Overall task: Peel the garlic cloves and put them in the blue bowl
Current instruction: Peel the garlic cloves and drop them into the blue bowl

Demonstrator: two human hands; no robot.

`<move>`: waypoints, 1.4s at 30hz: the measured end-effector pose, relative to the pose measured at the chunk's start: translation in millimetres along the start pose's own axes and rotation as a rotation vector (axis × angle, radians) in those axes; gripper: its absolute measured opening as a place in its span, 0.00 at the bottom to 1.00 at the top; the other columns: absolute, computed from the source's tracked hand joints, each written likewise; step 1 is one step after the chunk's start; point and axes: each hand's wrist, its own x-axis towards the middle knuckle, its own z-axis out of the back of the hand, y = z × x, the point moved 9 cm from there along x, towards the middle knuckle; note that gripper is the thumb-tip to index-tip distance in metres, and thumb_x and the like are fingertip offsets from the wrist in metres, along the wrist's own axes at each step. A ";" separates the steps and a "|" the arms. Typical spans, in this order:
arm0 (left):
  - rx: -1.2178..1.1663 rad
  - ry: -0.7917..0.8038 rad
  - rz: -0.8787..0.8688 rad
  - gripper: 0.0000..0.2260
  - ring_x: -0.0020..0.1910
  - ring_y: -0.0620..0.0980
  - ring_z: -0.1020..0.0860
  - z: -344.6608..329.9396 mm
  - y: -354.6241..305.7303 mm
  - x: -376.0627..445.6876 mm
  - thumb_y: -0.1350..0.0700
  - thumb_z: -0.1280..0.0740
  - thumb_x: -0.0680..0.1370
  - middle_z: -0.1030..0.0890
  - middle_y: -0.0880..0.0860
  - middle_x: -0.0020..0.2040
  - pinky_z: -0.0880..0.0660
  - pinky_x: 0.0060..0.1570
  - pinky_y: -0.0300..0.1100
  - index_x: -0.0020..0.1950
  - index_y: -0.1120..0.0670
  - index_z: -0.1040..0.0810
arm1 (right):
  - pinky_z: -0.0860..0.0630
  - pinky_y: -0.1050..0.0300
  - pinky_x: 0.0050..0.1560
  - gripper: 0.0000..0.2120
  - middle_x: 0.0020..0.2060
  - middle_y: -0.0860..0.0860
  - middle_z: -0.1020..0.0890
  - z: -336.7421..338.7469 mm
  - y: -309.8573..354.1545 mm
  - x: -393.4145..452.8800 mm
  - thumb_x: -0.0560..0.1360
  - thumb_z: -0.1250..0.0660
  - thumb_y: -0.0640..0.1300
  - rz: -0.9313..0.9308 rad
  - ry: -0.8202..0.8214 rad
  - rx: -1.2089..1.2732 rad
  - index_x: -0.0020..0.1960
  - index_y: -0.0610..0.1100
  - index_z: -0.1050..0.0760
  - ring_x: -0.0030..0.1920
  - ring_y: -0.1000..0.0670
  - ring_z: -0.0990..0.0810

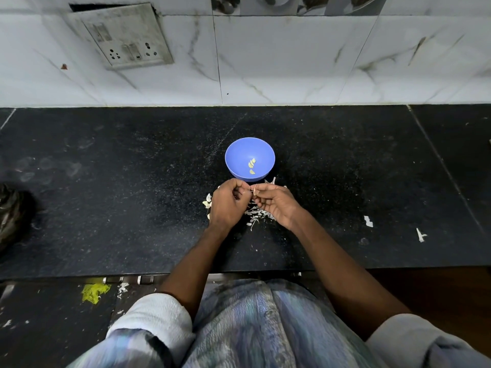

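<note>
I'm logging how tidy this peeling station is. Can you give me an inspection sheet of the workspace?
Surface: black stone counter, speckled and smudged.
Job's things: blue bowl upright, a few peeled cloves inside; one garlic clove pinched between both hands.
Clutter: pile of garlic skins under the hands; white scraps to the right.
Grippers: left hand and right hand both curled on the clove, just in front of the bowl.
Cables: nothing seen.
Surroundings: marble-tiled wall with a grimy socket plate.

Hidden between the fingers

Whatever both hands pinch is mostly covered; a dark crumpled object [12, 211] is cut off at left.
</note>
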 end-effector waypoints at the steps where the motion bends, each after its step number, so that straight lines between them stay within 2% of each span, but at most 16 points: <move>1: -0.009 0.007 -0.001 0.04 0.37 0.44 0.19 -0.8 -0.6 0.2 0.60 0.30 0.77 0.16 0.45 0.39 0.21 0.42 0.42 0.46 0.51 0.17 | 0.22 0.60 0.45 0.09 0.39 0.44 0.16 0.8 -0.6 -0.1 0.78 0.33 0.30 -0.002 -0.009 -0.009 0.55 0.36 0.18 0.38 0.51 0.19; 6: -0.073 0.007 -0.016 0.05 0.38 0.40 0.20 -1.9 -4.1 -1.9 0.59 0.30 0.82 0.16 0.44 0.40 0.26 0.42 0.31 0.48 0.53 0.17 | 0.21 0.60 0.42 0.07 0.39 0.43 0.15 2.7 1.5 0.5 0.77 0.31 0.31 0.023 -0.047 -0.040 0.54 0.34 0.18 0.37 0.50 0.18; 9: -0.168 0.006 0.017 0.02 0.38 0.44 0.18 -4.0 1.0 -1.6 0.56 0.25 0.80 0.15 0.48 0.41 0.22 0.42 0.36 0.49 0.54 0.16 | 0.21 0.60 0.41 0.06 0.39 0.42 0.15 7.5 4.5 1.4 0.76 0.29 0.31 0.063 -0.085 -0.065 0.52 0.34 0.17 0.37 0.50 0.18; 11: -0.210 0.013 0.036 0.08 0.39 0.49 0.17 -5.9 2.8 -2.3 0.54 0.21 0.77 0.15 0.50 0.41 0.20 0.42 0.38 0.51 0.54 0.16 | 0.21 0.61 0.41 0.07 0.39 0.41 0.16 9.2 6.1 2.2 0.75 0.30 0.30 0.080 -0.097 -0.081 0.52 0.34 0.17 0.37 0.50 0.19; 15: -0.210 -0.052 0.080 0.10 0.38 0.45 0.16 -1.2 7.0 -1.3 0.54 0.20 0.75 0.14 0.48 0.40 0.19 0.42 0.35 0.54 0.55 0.14 | 0.21 0.62 0.41 0.07 0.41 0.41 0.14 7.9 7.9 2.1 0.76 0.30 0.30 0.096 -0.097 -0.064 0.53 0.33 0.17 0.38 0.51 0.18; 19: -0.138 -0.080 0.056 0.01 0.37 0.38 0.16 2.6 4.0 0.2 0.58 0.23 0.78 0.13 0.43 0.40 0.20 0.41 0.35 0.48 0.54 0.11 | 0.20 0.61 0.45 0.10 0.45 0.39 0.14 6.1 8.5 2.6 0.75 0.27 0.31 0.117 -0.084 -0.037 0.55 0.31 0.18 0.40 0.51 0.17; 21: -0.143 -0.065 0.046 0.01 0.36 0.37 0.16 2.2 1.3 -0.6 0.58 0.23 0.78 0.13 0.42 0.40 0.21 0.40 0.33 0.47 0.54 0.11 | 0.20 0.61 0.46 0.08 0.47 0.38 0.14 5.6 9.4 3.0 0.75 0.27 0.30 0.134 -0.080 -0.038 0.54 0.31 0.18 0.41 0.51 0.18; 24: -0.161 -0.059 0.050 0.01 0.37 0.41 0.15 1.9 1.3 -1.7 0.58 0.23 0.78 0.13 0.44 0.40 0.19 0.41 0.36 0.47 0.54 0.11 | 0.20 0.61 0.46 0.08 0.48 0.37 0.14 5.0 11.3 2.9 0.76 0.29 0.29 0.150 -0.073 -0.048 0.55 0.32 0.18 0.41 0.50 0.17; 28: -0.065 -0.133 -0.083 0.02 0.40 0.43 0.16 9.7 -9.5 -3.8 0.60 0.24 0.78 0.14 0.46 0.44 0.18 0.45 0.41 0.49 0.54 0.12 | 0.20 0.59 0.47 0.11 0.46 0.38 0.14 3.3 12.2 -0.3 0.78 0.29 0.37 0.114 -0.061 -0.045 0.57 0.32 0.18 0.42 0.49 0.16; 31: 0.094 -0.169 -0.223 0.03 0.43 0.45 0.19 13.5 -21.4 -6.2 0.59 0.25 0.79 0.15 0.49 0.46 0.21 0.46 0.41 0.51 0.55 0.14 | 0.20 0.59 0.46 0.10 0.45 0.39 0.13 0.8 13.9 -1.1 0.78 0.30 0.40 0.099 -0.066 -0.074 0.53 0.34 0.16 0.42 0.49 0.16; 35: 0.176 -0.181 -0.275 0.03 0.44 0.46 0.19 16.2 -24.6 -8.7 0.57 0.25 0.79 0.16 0.48 0.49 0.21 0.45 0.42 0.53 0.55 0.14 | 0.21 0.59 0.41 0.12 0.42 0.38 0.14 -2.3 19.7 1.4 0.78 0.28 0.44 0.115 -0.086 -0.105 0.49 0.34 0.16 0.38 0.50 0.17; 39: 0.169 -0.160 -0.276 0.03 0.44 0.45 0.19 16.4 -23.2 -8.1 0.59 0.24 0.78 0.16 0.48 0.48 0.21 0.44 0.43 0.52 0.55 0.14 | 0.24 0.63 0.38 0.06 0.40 0.41 0.15 -2.9 23.4 1.5 0.78 0.29 0.35 0.188 -0.096 -0.271 0.51 0.32 0.17 0.35 0.53 0.21; 42: 0.134 -0.107 -0.277 0.06 0.46 0.45 0.18 13.8 -22.0 -5.0 0.59 0.24 0.78 0.15 0.48 0.49 0.21 0.48 0.42 0.54 0.54 0.14 | 0.26 0.64 0.35 0.07 0.38 0.41 0.17 -0.3 24.1 0.1 0.78 0.30 0.34 0.207 -0.135 -0.345 0.51 0.29 0.18 0.34 0.54 0.23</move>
